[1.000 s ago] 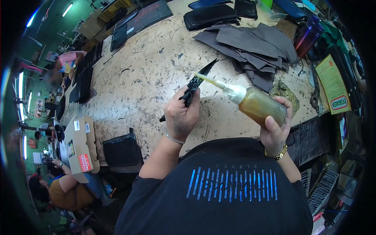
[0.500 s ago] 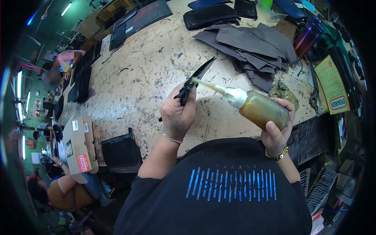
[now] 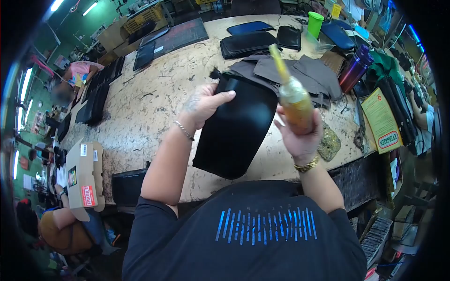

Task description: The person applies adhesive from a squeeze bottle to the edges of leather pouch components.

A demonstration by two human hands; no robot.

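A broad worktable (image 3: 154,103) is curved by the lens; its pale, scuffed top is left open to the left of the hands, while its far and right sides are crowded. Above its near part, the black panel (image 3: 239,126) is held tilted, its smooth, glossy face shown, with rounded corners at the right and a ragged tuft at the upper left. Beyond it, limp grey sheets (image 3: 307,72) are heaped, their edges uneven. At the table's left, near edge, an open cardboard box (image 3: 84,173) is seen, marked with a red label.

By the left hand (image 3: 206,104) the panel's upper left edge is pinched, the thumb laid flat across the face and the fingers partly hidden behind. By the right hand (image 3: 303,140), palm turned up, the lower part of the bottle (image 3: 296,103) is gripped between bent, slightly parted fingers and thumb. The bottle is translucent, amber inside, and its long nozzle is pointed upward, leaning left, beside the panel's right edge. Near the right wrist, a rough, speckled lump (image 3: 329,144) is rested on the table.
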